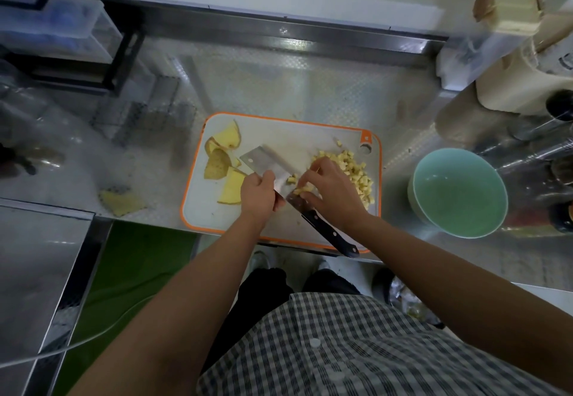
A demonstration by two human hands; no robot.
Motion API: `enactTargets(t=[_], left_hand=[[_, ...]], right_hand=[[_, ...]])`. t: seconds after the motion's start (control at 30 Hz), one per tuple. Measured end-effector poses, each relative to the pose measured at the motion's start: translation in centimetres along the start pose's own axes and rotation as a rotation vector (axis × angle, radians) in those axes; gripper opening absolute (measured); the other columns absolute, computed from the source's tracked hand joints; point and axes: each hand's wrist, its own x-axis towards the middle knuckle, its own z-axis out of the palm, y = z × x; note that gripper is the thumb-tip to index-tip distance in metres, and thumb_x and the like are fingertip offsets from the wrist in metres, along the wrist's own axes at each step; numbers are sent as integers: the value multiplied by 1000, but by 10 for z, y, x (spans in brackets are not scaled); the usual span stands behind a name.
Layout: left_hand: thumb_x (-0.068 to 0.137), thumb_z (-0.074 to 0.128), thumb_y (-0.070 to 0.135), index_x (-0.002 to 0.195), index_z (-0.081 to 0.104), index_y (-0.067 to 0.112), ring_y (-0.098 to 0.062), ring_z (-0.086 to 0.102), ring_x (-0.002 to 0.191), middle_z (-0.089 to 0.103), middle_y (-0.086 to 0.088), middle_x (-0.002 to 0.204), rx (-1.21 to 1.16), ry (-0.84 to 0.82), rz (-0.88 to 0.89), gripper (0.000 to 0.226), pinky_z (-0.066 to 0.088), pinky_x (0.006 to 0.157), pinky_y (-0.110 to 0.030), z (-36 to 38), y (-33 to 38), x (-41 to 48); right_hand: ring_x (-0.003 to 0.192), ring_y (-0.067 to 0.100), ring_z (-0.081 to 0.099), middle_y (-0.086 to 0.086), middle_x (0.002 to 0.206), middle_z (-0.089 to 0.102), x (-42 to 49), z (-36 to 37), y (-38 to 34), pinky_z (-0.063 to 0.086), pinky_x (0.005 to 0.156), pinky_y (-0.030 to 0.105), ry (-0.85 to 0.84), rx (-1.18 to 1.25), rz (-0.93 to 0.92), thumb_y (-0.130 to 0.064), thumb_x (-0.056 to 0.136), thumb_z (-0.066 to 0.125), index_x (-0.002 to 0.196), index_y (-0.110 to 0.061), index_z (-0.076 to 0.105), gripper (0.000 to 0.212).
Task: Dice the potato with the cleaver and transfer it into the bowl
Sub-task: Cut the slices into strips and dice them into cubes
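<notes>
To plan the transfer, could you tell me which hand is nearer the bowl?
Right. The right hand is beside the potato cubes, nearer the bowl; the left hand holds the cleaver, farther left.

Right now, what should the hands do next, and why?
Probably push the diced potato onto the cleaver blade. The left hand steadies the blade flat on the cutting board, the right hand gathers cubes, and the bowl looks empty.

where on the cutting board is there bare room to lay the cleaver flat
The far middle of the cutting board is bare, between the peel scraps on the left and the diced potato on the right. The near left corner, below the peels, is bare too. The centre is crowded: both hands, left hand and right hand, work at the cleaver.
</notes>
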Motion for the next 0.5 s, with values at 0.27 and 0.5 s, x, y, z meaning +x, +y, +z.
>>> enactTargets(t=[0.27,0.5], left_hand=[[95,42,17,45,46,6,-16,41,31,47,-5,35,43,64,-3,51,34,39,-20,-19,2,2],[90,43,32,50,48,8,-34,56,58,53,-17,54,217,283,-33,47,50,58,-46,-50,1,8]], right_hand=[[89,27,57,10,100,60,13,15,-9,44,75,37,-127,32,7,-16,98,46,110,-8,54,16],[88,34,59,14,100,59,35,26,-16,47,76,41,-160,126,176,-11,94,49,105,-10,58,15]])
